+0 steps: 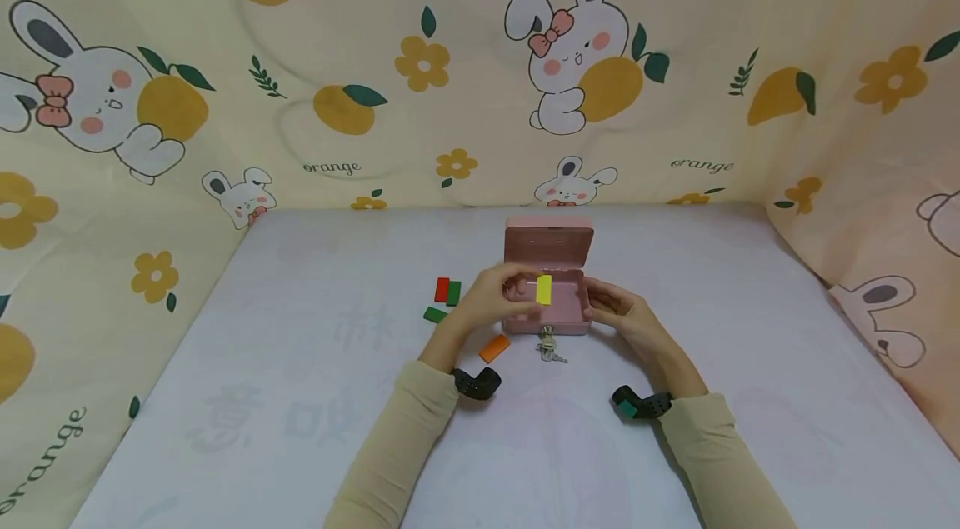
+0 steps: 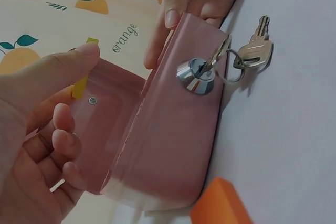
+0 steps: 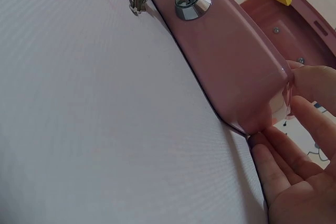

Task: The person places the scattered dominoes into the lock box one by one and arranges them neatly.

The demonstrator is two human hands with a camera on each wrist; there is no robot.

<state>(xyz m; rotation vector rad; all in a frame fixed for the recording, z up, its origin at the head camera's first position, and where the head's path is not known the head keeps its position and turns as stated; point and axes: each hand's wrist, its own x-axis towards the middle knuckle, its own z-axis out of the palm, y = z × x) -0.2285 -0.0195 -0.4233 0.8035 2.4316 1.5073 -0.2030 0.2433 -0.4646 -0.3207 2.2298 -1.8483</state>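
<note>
A pink metal cash box (image 1: 521, 328) stands on the table with its lid (image 1: 548, 247) raised. Between thumb and fingers, my left hand (image 1: 491, 296) pinches a yellow block (image 1: 543, 290) above the box's opening. My right hand (image 3: 299, 174) grips the box's right end, thumb by the upper rim and fingertips low at the base. On the front wall is a silver lock (image 2: 195, 75) with a key in it. A ring hangs from that key, and another key (image 2: 257, 51) on the ring lies against the tabletop.
Left of the box lie a red block (image 1: 442, 290) and a green block (image 1: 453, 292) side by side, with another green block (image 1: 435, 315) nearer. An orange block (image 1: 494, 348) lies close to the box's front left corner. A printed cloth (image 1: 480, 121) hangs behind the white table (image 1: 315, 262).
</note>
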